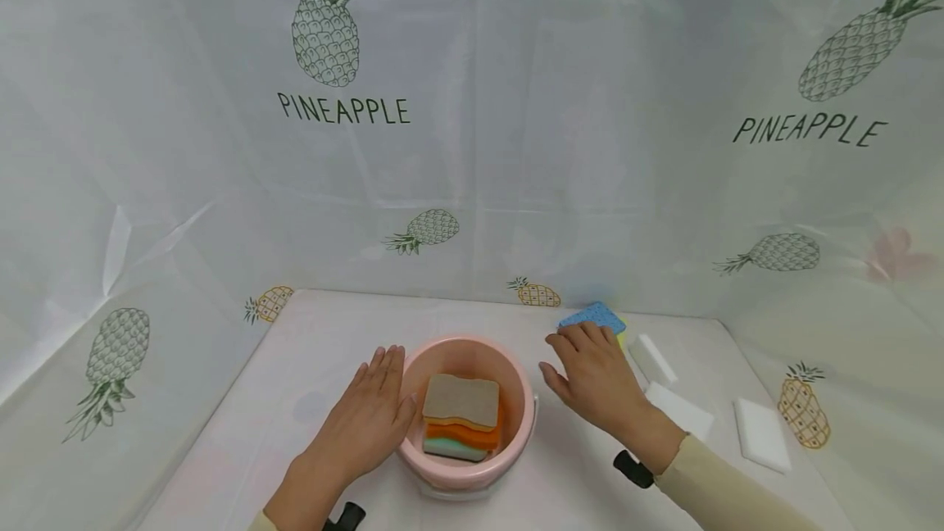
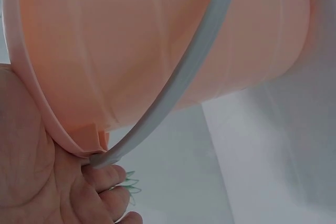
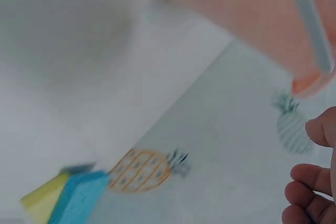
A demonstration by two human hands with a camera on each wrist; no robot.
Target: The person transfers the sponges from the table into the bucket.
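We touch the pink bucket (image 1: 460,478) with our left hand (image 1: 369,416), fingers together. Right of it, our right hand (image 1: 599,374) has loosely bent fingers. Sponges (image 1: 461,401) sit inside the bucket.

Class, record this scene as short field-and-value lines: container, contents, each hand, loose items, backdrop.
Container: round pink plastic bucket with a grey curved handle
Contents: stacked sponges, beige on top, orange below, mint-green lowest
Left hand: rests against the bucket's rim
Right hand: holds nothing; between bucket and blue sponge
Loose items, right of bucket: blue rectangular sponge with a yellow piece against it; three white rectangular blocks
Backdrop: pale sheet printed with pineapples
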